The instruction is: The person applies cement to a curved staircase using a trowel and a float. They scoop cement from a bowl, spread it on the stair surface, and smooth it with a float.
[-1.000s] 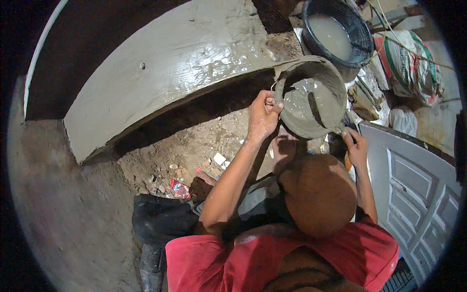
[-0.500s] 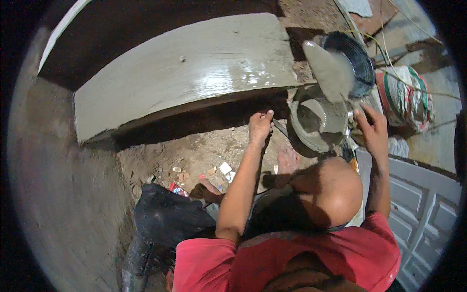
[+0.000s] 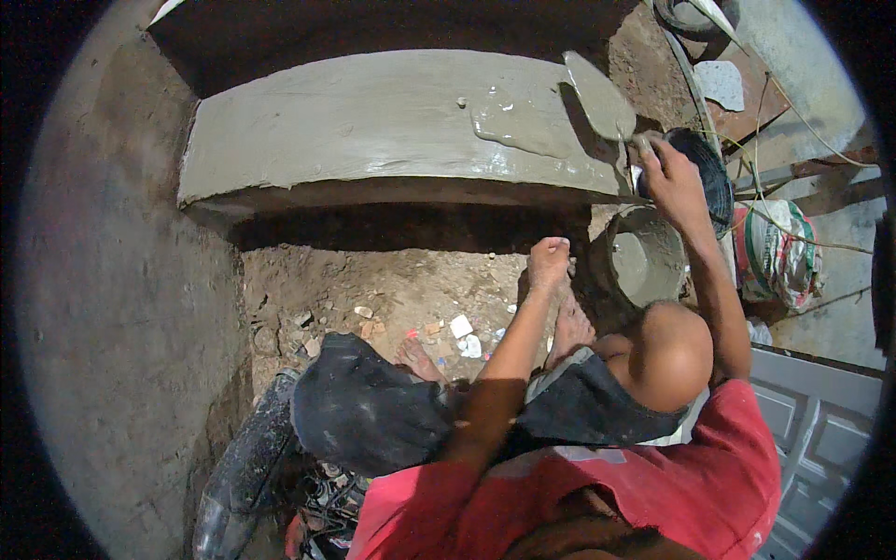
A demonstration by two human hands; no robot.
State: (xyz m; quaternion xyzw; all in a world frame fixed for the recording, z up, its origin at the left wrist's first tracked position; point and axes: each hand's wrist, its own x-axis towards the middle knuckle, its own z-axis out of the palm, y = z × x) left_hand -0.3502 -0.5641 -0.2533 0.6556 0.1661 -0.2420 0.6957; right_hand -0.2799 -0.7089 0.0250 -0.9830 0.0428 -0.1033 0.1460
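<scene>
My right hand (image 3: 667, 173) grips the handle of a pointed trowel (image 3: 600, 98), its blade smeared with wet grey cement. The blade is over the right end of a long, smooth cement-coated ledge (image 3: 327, 121). A fresh, shiny patch of wet cement (image 3: 523, 126) lies on the ledge just left of the trowel. Below the ledge, my left hand (image 3: 549, 259) is closed beside a round bucket (image 3: 665, 257) with cement inside. What those fingers hold, if anything, is hidden.
A black tub (image 3: 705, 182) stands behind the bucket, and a white-and-green sack (image 3: 775, 247) is to its right. Thin cables (image 3: 807, 121) cross the upper right. Rubble (image 3: 460, 327) lies by my feet. A plastered wall (image 3: 112, 308) rises on the left; a white panelled door (image 3: 812, 429) lies at right.
My right hand has lifted the trowel from above the bucket up to the ledge. A fresh cement patch now shows there. The view has shifted, and my left hand stays closed near the bucket.
</scene>
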